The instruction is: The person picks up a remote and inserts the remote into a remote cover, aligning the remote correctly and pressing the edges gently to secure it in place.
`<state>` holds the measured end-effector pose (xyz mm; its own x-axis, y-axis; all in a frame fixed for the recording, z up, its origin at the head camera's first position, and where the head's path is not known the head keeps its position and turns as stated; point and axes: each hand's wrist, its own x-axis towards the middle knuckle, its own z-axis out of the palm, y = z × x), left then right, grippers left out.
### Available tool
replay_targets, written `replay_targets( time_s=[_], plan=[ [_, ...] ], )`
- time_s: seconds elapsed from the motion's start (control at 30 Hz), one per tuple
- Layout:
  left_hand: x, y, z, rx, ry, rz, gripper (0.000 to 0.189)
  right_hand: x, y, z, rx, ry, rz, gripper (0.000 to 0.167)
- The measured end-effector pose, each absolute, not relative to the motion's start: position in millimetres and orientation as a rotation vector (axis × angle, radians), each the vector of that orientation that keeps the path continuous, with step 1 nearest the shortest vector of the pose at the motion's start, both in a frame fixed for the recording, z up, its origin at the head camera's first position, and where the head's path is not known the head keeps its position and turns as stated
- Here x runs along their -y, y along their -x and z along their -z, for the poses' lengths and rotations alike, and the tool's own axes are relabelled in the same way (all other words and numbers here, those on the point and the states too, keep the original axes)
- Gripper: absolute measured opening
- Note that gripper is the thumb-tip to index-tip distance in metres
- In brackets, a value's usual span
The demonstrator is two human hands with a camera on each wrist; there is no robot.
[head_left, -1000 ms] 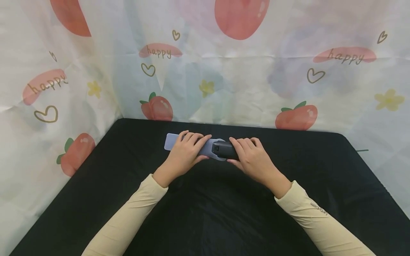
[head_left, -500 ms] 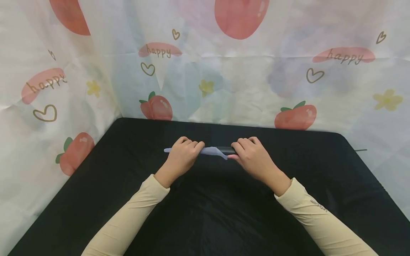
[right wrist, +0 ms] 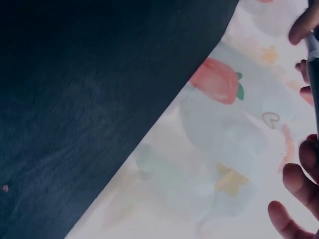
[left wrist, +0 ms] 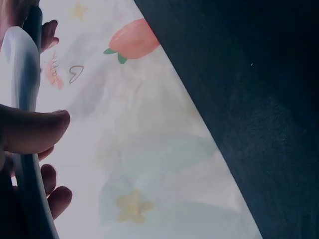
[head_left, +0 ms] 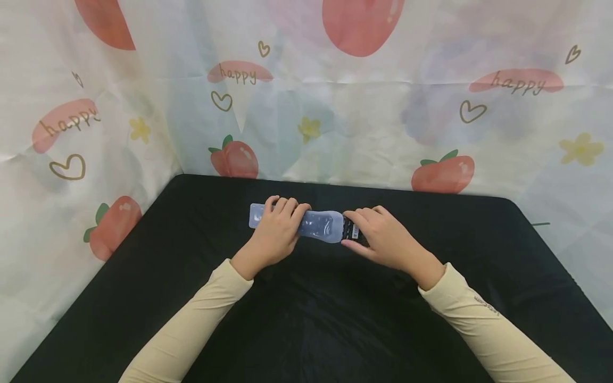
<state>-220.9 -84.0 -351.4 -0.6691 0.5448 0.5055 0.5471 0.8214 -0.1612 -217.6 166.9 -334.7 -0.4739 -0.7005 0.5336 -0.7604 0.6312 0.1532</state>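
the left hand (head_left: 278, 231) holds a translucent pale blue cover (head_left: 323, 224) around its middle, fingers curled over the upper edge; in the left wrist view its thumb lies across the cover while fingertips show past the other side. the right hand (head_left: 383, 234) grips a black handheld device (head_left: 348, 230), possibly a remote control, with fingers along the far edge and thumb along the near one. a small white label shows on the device just beside that grip. how much of the device sits inside the cover cannot be told for sure.

cover and device form one line, spanning both hands over the black tabletop (head_left: 306, 314), towards its back edge and in front of a strawberry-print curtain (head_left: 364, 143). they appear to be held clear of the surface.

the step in hand seems to be fitting or easing the device along the cover; which direction cannot be told. the next move would probably call for a steady left hold and a straight, even push or pull from the right.
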Motion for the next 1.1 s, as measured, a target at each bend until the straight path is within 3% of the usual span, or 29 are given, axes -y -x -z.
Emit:
replay_targets(
  time_s=[0.13, 0.5, 0.97, 1.1],
  plan=[
    [84.5, 222.9, 347.9, 2.456, 0.793, 0.036, 0.043, -163.8, 217.4, 337.7, 2.292, -1.121, -0.016, 0.066],
    [74.9, 232.6, 354.9, 2.194, 0.491, 0.197, 0.06, -136.7, 211.3, 353.3, 2.26, -0.781, -0.098, 0.056],
    [58.6, 222.6, 357.8, 2.019, 0.443, -0.213, 0.042, -113.8, 195.7, 349.8, 2.321, -0.551, -0.39, 0.048],
    [55.2, 220.2, 356.8, 2.022, 0.461, -0.245, 0.024, -113.1, 195.9, 350.3, 2.317, -0.527, -0.394, 0.048]
  ],
)
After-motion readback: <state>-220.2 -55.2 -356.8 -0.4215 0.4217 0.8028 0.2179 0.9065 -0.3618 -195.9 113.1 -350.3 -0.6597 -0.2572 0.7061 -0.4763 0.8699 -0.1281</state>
